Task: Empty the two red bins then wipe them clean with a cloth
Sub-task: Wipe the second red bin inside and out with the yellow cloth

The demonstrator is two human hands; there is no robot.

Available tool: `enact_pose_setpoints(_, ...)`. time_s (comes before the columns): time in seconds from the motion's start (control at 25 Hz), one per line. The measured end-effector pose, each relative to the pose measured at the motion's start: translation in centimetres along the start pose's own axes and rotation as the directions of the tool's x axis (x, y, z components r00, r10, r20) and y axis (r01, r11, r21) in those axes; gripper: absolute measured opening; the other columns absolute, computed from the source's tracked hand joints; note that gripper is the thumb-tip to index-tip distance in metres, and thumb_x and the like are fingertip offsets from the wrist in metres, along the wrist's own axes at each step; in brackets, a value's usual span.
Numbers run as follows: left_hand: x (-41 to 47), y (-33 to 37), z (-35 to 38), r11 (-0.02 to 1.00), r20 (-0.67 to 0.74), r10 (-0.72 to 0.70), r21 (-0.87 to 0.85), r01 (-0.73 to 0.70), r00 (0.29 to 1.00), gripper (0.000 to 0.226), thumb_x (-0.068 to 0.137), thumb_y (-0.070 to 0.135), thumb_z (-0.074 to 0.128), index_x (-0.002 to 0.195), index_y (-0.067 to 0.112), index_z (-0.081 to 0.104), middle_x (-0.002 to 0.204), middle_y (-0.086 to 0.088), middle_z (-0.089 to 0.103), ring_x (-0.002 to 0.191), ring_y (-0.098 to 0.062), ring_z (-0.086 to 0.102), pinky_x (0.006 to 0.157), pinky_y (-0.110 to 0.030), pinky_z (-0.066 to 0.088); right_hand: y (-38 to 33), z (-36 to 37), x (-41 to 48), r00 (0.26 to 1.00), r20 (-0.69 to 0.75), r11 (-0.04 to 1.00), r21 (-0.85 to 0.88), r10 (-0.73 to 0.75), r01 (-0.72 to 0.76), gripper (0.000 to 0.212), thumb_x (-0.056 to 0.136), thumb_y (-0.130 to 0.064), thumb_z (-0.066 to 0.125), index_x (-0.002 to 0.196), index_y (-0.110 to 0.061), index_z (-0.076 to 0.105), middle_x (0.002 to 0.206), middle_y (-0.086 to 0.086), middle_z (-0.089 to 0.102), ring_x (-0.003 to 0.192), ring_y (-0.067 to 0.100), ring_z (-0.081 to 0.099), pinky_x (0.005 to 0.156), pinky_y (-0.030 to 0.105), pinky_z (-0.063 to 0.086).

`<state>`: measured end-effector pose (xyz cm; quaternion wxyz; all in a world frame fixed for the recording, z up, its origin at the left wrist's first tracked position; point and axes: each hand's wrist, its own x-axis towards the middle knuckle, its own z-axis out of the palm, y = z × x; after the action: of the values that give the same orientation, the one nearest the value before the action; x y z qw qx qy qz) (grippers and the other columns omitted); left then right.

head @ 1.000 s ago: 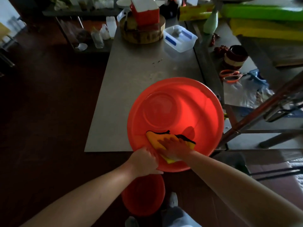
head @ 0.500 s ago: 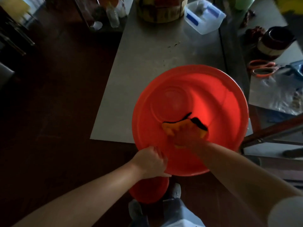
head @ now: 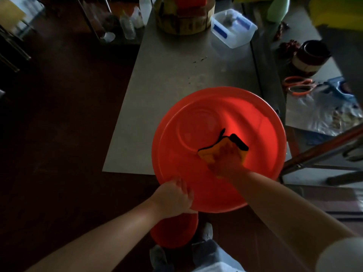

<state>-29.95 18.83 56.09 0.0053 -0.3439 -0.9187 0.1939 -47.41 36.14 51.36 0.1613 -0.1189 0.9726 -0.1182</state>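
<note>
- Head view, looking straight down, and the large red bin [head: 255, 107] fills the middle. It overhangs the near edge of the grey metal table [head: 176, 75].
- The bin is round, so it has no long axis. Its open mouth is tipped up toward the person, and the base circle sits off-centre toward the far left of the inside.
- The left hand [head: 173, 197] is on the near rim with fingers curled over the lip, a firm hold on the bin.
- The right hand [head: 225, 161] is deep inside, fingers laid fairly flat over the yellow cloth [head: 206, 154]. It presses the cloth against the inner wall, right of the base circle, rather than bunching it up.
- The cloth's long side runs from near left up to far right. Its black-trimmed corner pokes out past the fingertips toward the far right.
- The second red bin [head: 172, 232] is down on the floor below the left wrist, mostly hidden under the big one, just beside the person's shoes [head: 206, 230].
- At the far end of the table stand a round wooden block [head: 184, 24] and a clear plastic container [head: 233, 30], well apart from the bin.
- On the neighbouring surface to the right are orange-handled scissors [head: 297, 86], a dark round pot [head: 308, 55], a pale green bottle [head: 278, 8] and crinkled plastic sheeting [head: 324, 114].
- The room is dim, with a dark reddish-brown floor [head: 59, 114] to the left. The brightest spot is a glow through the bin wall by the cloth.
</note>
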Motion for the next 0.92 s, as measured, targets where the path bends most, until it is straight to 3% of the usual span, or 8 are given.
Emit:
enact_pose_setpoints(0.04,0.1,-0.1,0.0,1.000,-0.005,0.019,-0.012,-0.019,1.000,0.080,0.092,0.074,0.025,0.097,0.009,0.070,0.084,-0.017,0.073,0.079,-0.033,0.070,0.077,-0.038,0.056,-0.3,0.8,-1.2,0.991,0.094,0.987,-0.117,-0.096,0.107,0.056,0.079,-0.054,0.060,0.128,-0.029,0.056,0.127,0.005,0.057,0.116,0.022,0.054,0.098,0.034,0.041)
enact_pose_setpoints(0.12,0.1,-0.1,0.1,0.999,-0.002,0.030,-0.025,-0.030,1.000,0.078,0.090,0.075,0.031,0.094,0.010,0.071,0.079,-0.013,0.072,0.073,-0.029,0.069,0.073,-0.033,0.055,-2.2,2.0,-3.7,0.933,0.189,0.901,-0.259,-0.305,0.347,0.061,0.085,-0.049,0.036,0.146,-0.038,0.036,0.121,0.003,0.055,0.110,0.032,0.056,0.097,0.046,0.044)
enact_pose_setpoints(0.2,-0.4,-0.2,-0.1,1.000,0.007,0.000,-0.012,0.000,1.000,0.077,0.085,0.078,0.036,0.091,0.011,0.074,0.074,-0.009,0.072,0.067,-0.025,0.067,0.069,-0.030,0.055,-3.4,2.3,-5.3,0.890,0.290,0.884,-0.210,-0.352,0.418,0.067,0.090,-0.054,0.030,0.155,-0.044,0.017,0.136,0.007,0.049,0.123,0.037,0.052,0.103,0.053,0.042)
enact_pose_setpoints(0.28,-0.8,-0.4,-0.4,0.999,0.017,-0.033,-0.022,0.033,0.999,0.075,0.085,0.079,0.037,0.088,0.013,0.073,0.072,-0.009,0.071,0.065,-0.025,0.067,0.068,-0.030,0.055,-2.4,0.8,-5.8,0.880,0.420,0.874,-0.314,-0.223,0.371,0.067,0.095,-0.064,0.033,0.157,-0.042,0.020,0.158,0.005,0.033,0.145,0.034,0.032,0.117,0.053,0.028)
enact_pose_setpoints(0.4,-1.2,-0.4,-0.5,0.999,-0.004,-0.032,-0.038,0.032,0.999,0.080,0.090,0.077,0.026,0.097,0.010,0.068,0.084,-0.016,0.072,0.078,-0.031,0.070,0.075,-0.037,0.056,1.4,-3.8,-4.9,0.961,0.269,0.846,-0.497,-0.061,0.193,0.063,0.087,-0.055,0.058,0.143,-0.026,0.052,0.152,0.007,0.043,0.144,0.028,0.036,0.118,0.042,0.028)
enact_pose_setpoints(0.56,-1.7,-0.4,-0.6,0.999,-0.027,-0.043,-0.010,0.043,0.999,0.074,0.082,0.082,0.040,0.084,0.016,0.073,0.070,-0.009,0.071,0.066,-0.026,0.068,0.068,-0.032,0.056,1.2,-4.6,-6.5,0.966,0.258,0.698,-0.698,0.032,0.163,0.064,0.097,-0.057,0.041,0.155,-0.029,0.038,0.166,0.006,0.021,0.155,0.028,0.006,0.125,0.047,-0.006)
enact_pose_setpoints(0.76,-1.7,-1.1,-0.4,0.999,-0.030,0.018,0.038,-0.017,0.999,0.071,0.073,0.085,0.051,0.072,0.017,0.071,0.059,-0.004,0.066,0.055,-0.021,0.062,0.060,-0.025,0.050,-4.4,0.9,-11.1,0.864,0.494,0.954,-0.296,0.102,0.056,0.071,0.098,-0.068,0.020,0.161,-0.039,0.003,0.171,0.002,-0.004,0.156,0.032,-0.006,0.121,0.058,-0.004)
enact_pose_setpoints(0.92,-2.3,-1.1,-0.5,1.000,-0.025,0.014,0.015,-0.013,1.000,0.069,0.072,0.084,0.053,0.070,0.018,0.071,0.059,-0.003,0.065,0.054,-0.022,0.061,0.058,-0.025,0.049,-1.7,-0.5,-11.3,0.922,0.381,0.872,-0.472,0.072,0.127,0.070,0.097,-0.070,0.019,0.160,-0.041,0.014,0.171,0.003,0.001,0.156,0.029,-0.001,0.121,0.051,-0.003)
